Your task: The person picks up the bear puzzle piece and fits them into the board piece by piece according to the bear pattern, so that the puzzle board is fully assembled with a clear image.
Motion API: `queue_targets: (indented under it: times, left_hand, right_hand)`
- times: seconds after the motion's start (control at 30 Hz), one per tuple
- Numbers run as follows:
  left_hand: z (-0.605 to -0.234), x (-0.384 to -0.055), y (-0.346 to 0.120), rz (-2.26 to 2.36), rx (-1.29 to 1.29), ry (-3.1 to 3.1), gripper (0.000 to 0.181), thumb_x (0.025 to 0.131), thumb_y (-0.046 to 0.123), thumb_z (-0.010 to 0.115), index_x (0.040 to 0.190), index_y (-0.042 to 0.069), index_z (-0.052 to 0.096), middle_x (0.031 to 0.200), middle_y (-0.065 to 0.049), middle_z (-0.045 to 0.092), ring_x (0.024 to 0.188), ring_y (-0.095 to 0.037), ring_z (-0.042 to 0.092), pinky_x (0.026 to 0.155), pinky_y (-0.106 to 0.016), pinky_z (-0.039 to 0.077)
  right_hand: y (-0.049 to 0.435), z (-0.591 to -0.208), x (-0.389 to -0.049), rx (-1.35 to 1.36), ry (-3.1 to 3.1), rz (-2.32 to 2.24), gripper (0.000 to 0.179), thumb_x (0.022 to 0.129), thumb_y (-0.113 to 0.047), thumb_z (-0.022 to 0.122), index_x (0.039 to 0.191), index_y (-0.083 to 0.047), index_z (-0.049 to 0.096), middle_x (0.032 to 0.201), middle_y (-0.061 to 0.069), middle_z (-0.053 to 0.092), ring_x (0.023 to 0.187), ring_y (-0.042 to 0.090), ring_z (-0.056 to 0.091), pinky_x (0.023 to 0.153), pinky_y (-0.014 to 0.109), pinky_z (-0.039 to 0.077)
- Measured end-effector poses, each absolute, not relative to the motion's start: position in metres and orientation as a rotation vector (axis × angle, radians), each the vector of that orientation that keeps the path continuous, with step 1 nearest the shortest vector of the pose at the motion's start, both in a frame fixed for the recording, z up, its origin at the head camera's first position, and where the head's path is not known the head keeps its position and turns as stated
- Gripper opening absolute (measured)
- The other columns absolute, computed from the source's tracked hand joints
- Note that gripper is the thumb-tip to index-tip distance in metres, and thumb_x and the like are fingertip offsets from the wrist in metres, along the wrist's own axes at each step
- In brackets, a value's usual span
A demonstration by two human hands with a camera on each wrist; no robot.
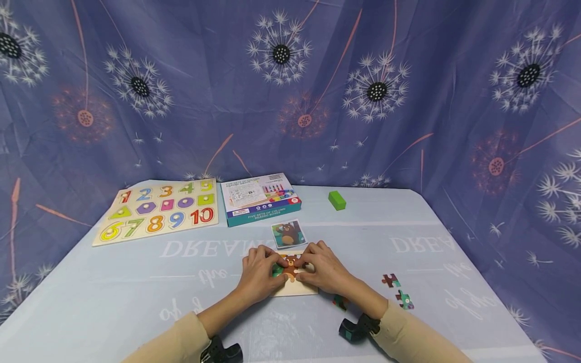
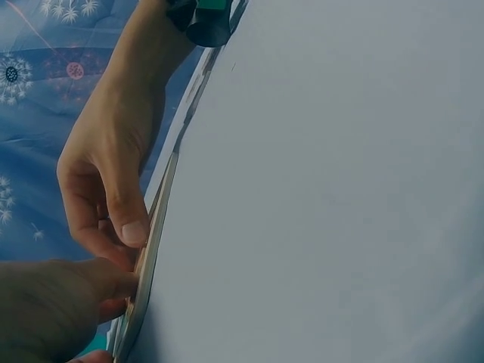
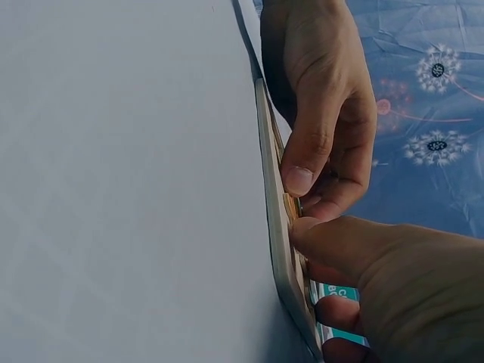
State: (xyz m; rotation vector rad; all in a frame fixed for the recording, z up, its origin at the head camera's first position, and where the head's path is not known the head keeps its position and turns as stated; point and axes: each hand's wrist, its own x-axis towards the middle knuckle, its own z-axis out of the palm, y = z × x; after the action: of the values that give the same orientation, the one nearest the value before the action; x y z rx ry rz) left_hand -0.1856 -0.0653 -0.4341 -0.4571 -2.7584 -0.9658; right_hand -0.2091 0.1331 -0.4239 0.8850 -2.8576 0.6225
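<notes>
A wooden puzzle board (image 1: 295,290) lies flat on the table, with brown bear puzzle pieces (image 1: 291,261) in its upper part. My left hand (image 1: 259,270) comes in from the left, thumb and forefinger pinching the bear pieces. From the other side my right hand (image 1: 328,267) grips at the same pieces, thumb and forefinger bent. The fingers hide part of the picture. Seen edge-on in the right wrist view, the board (image 3: 274,227) has both thumbs on its top face. A bear picture card (image 1: 288,234) lies just behind the board.
Loose puzzle pieces (image 1: 404,300) lie right of the right forearm, and another piece (image 1: 340,302) sits partly under it. Farther back are a number and shape board (image 1: 159,212), a boxed bead set (image 1: 260,198) and a green block (image 1: 337,200). A dandelion-print curtain hangs behind.
</notes>
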Motion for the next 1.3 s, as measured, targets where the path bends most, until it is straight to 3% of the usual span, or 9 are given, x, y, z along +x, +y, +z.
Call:
queue_targets:
  times: [0.87,1.3]
  left_hand:
    - [-0.436,-0.186,-0.065,-0.992,-0.443,-2.749,0.012,0.074,0.026,0.074,0.084,0.024,0.067,0.102,-0.003,0.049,0.098,-0.023,0.037,0.084,-0.046,0.026]
    - [-0.436,-0.185,-0.066,-1.006,-0.445,-2.751,0.011,0.075,0.025,0.073,0.084,0.024,0.067,0.104,-0.003,0.049,0.097,-0.023,0.036,0.085,-0.047,0.025]
  right_hand:
    - [0.131,-0.424,-0.210,0.849,-2.857,0.636,0.014,0.077,-0.034,0.075,0.089,-0.027,0.072,0.089,-0.010,0.055,0.084,0.008,0.039,0.076,0.029,0.034]
    - [0.149,-0.412,-0.206,0.837,-2.821,0.770,0.017,0.079,-0.029,0.073,0.096,-0.025,0.071,0.096,-0.006,0.059,0.086,0.009,0.038,0.073,0.026,0.034]
